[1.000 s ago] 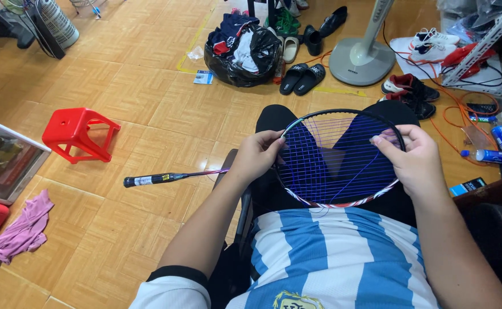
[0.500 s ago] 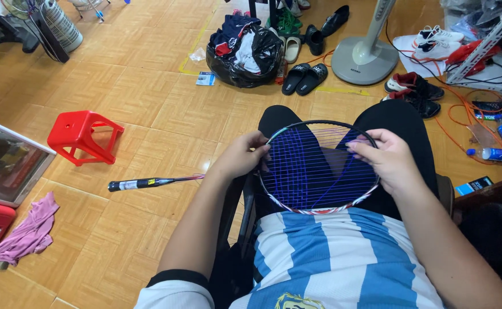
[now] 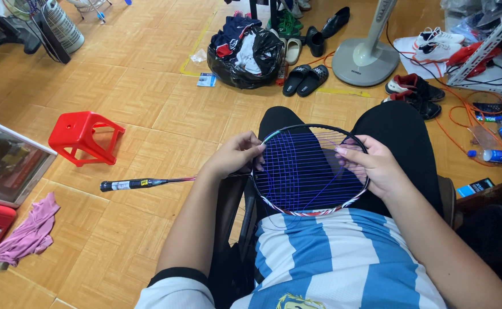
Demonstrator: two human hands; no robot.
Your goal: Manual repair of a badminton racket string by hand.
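A seated person holds a badminton racket (image 3: pixel 311 169) flat across the lap, in the middle of the frame, its head lying over the black trousers and its shaft and black grip running out to the left above the wooden floor (image 3: pixel 148 114). The head is strung with blue string (image 3: pixel 308 171); the vertical runs look complete, while the cross runs appear sparse and a loose strand slants across the bed.

The left hand (image 3: pixel 233 155) is closed on the left side of the frame, fingertips pinching at the rim where the string meets it. The right hand (image 3: pixel 377 167) grips the right side of the rim, fingers curled over onto the string bed; whether it pinches a strand itself cannot be told.

Judging from this, the stringing is in its weaving stage: a strand is being worked through the bed or pulled at the frame's edge. The next move would call for steady tension from the left fingers while the right hand keeps the head from turning, and for keeping the slack strand from crossing the wrong run.

A red plastic stool (image 3: pixel 85 136) stands at the left, a pink cloth (image 3: pixel 27 234) lies at lower left, a black bag of clothes (image 3: pixel 245 48) sits at upper centre, and a fan base (image 3: pixel 365 60) is at upper right.
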